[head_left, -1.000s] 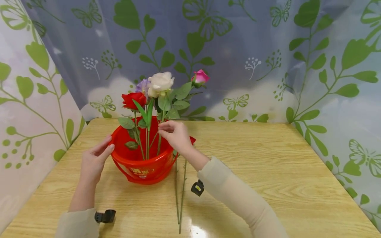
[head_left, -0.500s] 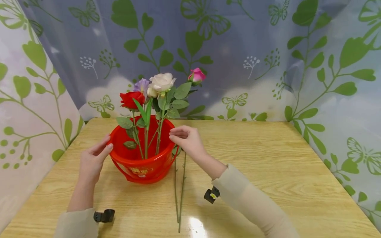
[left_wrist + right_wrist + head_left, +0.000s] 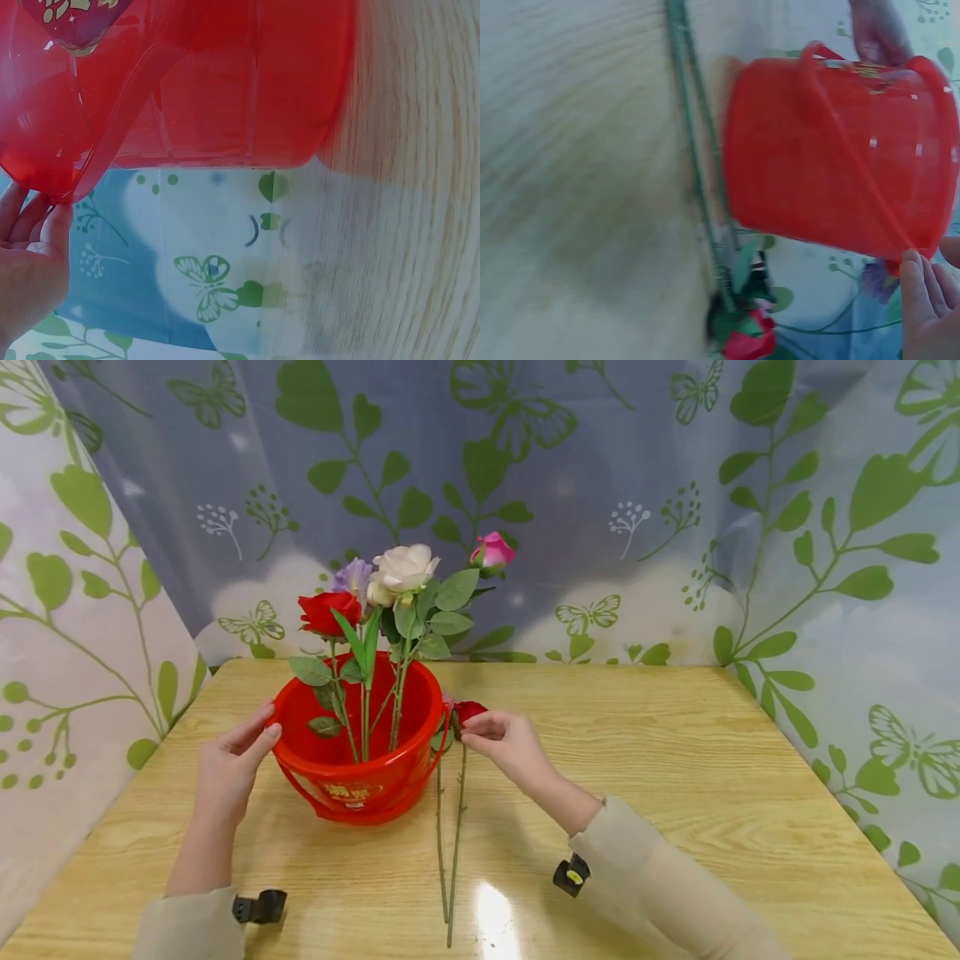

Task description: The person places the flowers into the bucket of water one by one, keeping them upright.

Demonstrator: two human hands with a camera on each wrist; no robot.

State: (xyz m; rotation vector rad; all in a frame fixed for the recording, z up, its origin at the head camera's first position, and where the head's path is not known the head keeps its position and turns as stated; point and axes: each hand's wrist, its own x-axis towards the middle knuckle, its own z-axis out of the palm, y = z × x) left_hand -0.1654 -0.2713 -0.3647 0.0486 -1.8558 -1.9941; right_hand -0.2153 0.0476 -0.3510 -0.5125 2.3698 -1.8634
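Observation:
A red bucket stands on the table with several artificial flowers upright in it: a red rose, a white flower, a purple flower and a pink rosebud. My left hand pinches the bucket's left rim between thumb and fingers, also seen on the rim in the left wrist view. To the right of the bucket, a dark red rose lies on the table beside another stem. Above that rose hovers my right hand, holding nothing, its fingers slightly bent and apart from the thumb.
The wooden table runs back to a patterned curtain, with more patterned cloth at both sides. The bucket's red handle hangs down its front. Both wrists carry a small black camera.
My right hand has moved away from the flower stems in the bucket, rightward past the rim to over the dark red rose. The left hand has stayed on the rim.

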